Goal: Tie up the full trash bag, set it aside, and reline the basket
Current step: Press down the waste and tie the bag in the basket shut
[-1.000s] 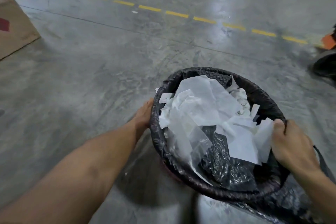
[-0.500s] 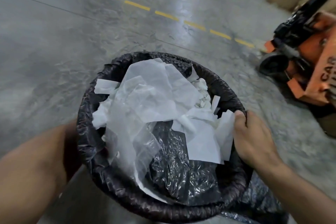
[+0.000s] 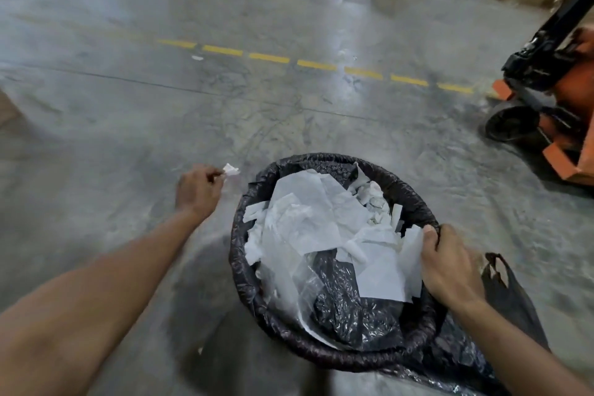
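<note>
- While the basket (image 3: 334, 354) sits on the floor (image 3: 128, 138), its black bag (image 3: 414, 202) brims with white paper (image 3: 308, 222).
- Right hand (image 3: 450, 267): fingers curled tight, gripping the bag's rim at the right.
- Left hand (image 3: 197, 191): raised left of the basket, clear of it, fingertips pinching a white scrap (image 3: 231, 169).
- Orange pallet truck (image 3: 553, 100) far right.

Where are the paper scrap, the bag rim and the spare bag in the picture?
paper scrap (image 3: 231, 169), head view, middle of the white scrap pinched by the left hand.
bag rim (image 3: 324, 158), head view, far edge of the rolled black rim.
spare bag (image 3: 511, 296), head view, flat black body below its handle loop.
</note>
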The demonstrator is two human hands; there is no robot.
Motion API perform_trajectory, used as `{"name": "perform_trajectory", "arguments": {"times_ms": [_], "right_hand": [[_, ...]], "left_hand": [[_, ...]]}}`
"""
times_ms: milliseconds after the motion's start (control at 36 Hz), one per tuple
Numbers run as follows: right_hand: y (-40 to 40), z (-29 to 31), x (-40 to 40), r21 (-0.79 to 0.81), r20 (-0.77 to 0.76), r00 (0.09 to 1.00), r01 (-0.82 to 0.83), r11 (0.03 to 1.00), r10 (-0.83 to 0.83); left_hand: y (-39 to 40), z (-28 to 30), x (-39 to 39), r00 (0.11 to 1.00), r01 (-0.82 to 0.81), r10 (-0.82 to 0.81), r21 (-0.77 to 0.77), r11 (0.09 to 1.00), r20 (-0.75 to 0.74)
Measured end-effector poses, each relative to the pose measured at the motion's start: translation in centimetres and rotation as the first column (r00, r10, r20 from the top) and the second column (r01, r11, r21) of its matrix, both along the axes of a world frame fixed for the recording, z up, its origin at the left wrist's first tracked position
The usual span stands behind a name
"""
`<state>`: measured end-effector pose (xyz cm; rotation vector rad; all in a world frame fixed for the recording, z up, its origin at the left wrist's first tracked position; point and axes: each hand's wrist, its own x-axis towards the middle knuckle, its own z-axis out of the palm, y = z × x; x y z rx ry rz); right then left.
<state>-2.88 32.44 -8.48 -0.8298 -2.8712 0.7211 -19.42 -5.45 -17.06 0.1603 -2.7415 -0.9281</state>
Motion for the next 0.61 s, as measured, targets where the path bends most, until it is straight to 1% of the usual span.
{"name": "perform_trajectory", "arguments": {"times_ms": [28,56,111,167,222,278,361,389,472,556,611], "right_hand": [[-0.1,0.4,0.0,0.000,0.000,1.000,0.003,1.000,-0.003],[-0.1,0.2,-0.1,0.001,0.012,1.000,0.004,1.000,-0.004],[-0.4,0.3,-0.1,0.006,0.019,1.000,0.013,1.000,-0.013],[-0.7,0.8,0.0,-0.019,0.016,1.000,0.019,1.000,-0.019],[-0.6,1.2,0.1,-0.012,0.017,0.999,0.031,0.999,-0.031],[-0.8,1.3,-0.1,0.013,0.033,0.999,0.032,0.999,-0.032],[-0.8,1.6,0.1,0.015,0.046,0.998,0.038,0.999,-0.039],[-0.8,1.7,0.1,0.018,0.050,0.998,0.041,0.999,-0.042],[-0.7,1.8,0.1,0.006,0.050,0.998,0.044,0.999,-0.044],[-0.6,1.8,0.2,0.001,0.045,0.998,0.038,0.999,-0.038],[-0.4,1.6,0.3,0.000,0.037,0.999,0.040,0.999,-0.040]], "left_hand": [[-0.8,2.9,-0.2,0.999,-0.034,0.036,0.035,0.999,-0.036],[-1.0,5.1,-0.3,0.996,-0.031,0.037,0.071,0.997,-0.084],[-0.9,9.5,0.3,0.983,0.018,0.012,0.163,0.986,-0.181],[-0.1,13.5,1.7,0.962,0.119,-0.058,0.221,0.968,-0.265],[1.8,16.4,3.8,0.938,0.253,-0.186,0.209,0.945,-0.293],[4.6,17.8,6.6,0.902,0.359,-0.305,0.138,0.923,-0.305],[8.9,17.6,10.2,0.811,0.537,-0.485,0.085,0.840,-0.326],[10.0,17.1,11.0,0.775,0.595,-0.549,0.067,0.801,-0.312],[12.5,15.2,12.3,0.713,0.689,-0.679,-0.007,0.725,-0.175],[14.0,13.7,12.5,0.710,0.704,-0.704,-0.068,0.707,0.035],[14.8,12.8,12.3,0.700,0.714,-0.686,-0.193,0.673,0.198]]}}
